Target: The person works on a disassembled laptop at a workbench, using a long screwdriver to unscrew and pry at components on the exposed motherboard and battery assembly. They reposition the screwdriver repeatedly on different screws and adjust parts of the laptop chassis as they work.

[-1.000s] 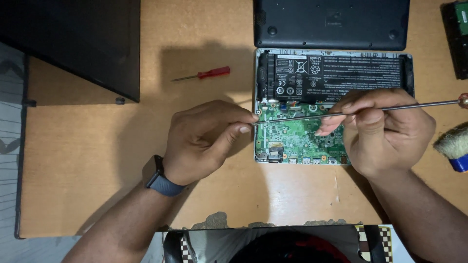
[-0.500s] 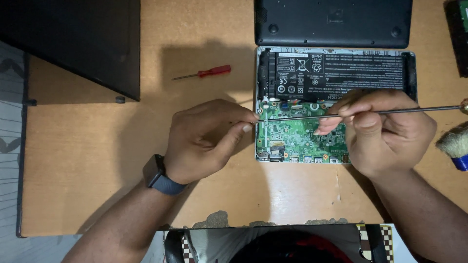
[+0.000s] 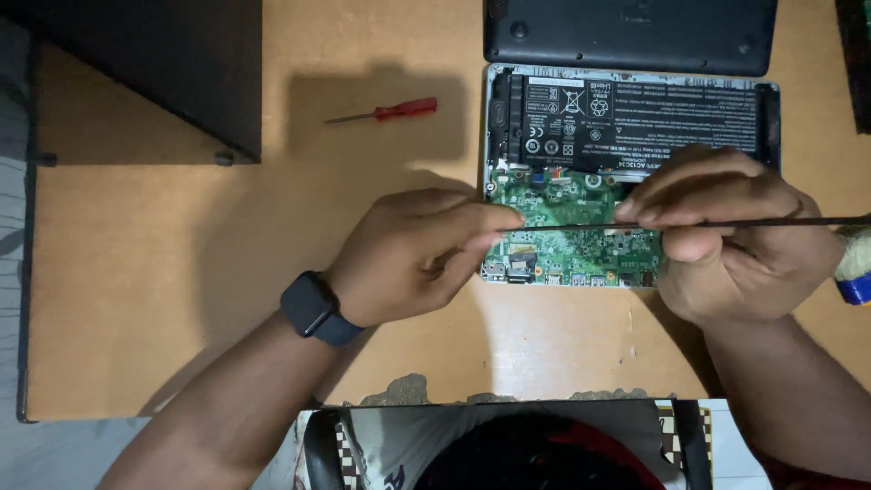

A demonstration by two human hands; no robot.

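An opened laptop base (image 3: pixel 494 136) lies on the wooden table, showing a black battery (image 3: pixel 635 118) and a green circuit board (image 3: pixel 581 240). My right hand (image 3: pixel 735 240) pinches a long thin screwdriver (image 3: pixel 581 225) that lies nearly level across the board, its tip pointing left. My left hand (image 3: pixel 413 259), with a dark watch (image 3: pixel 313 308) on the wrist, rests at the board's left edge, fingertips pinched together right at the screwdriver's tip. What the fingertips hold there is too small to tell.
A small red-handled screwdriver (image 3: pixel 390 111) lies on the wooden table (image 3: pixel 163 272) to the upper left. The removed black laptop cover (image 3: pixel 631 34) sits above the base. A dark box (image 3: pixel 163 63) fills the top-left corner. A brush (image 3: pixel 853 263) is at the right edge.
The screwdriver has tilted slightly so it now lies almost level. Both hands stay at the board in nearly the same spots.
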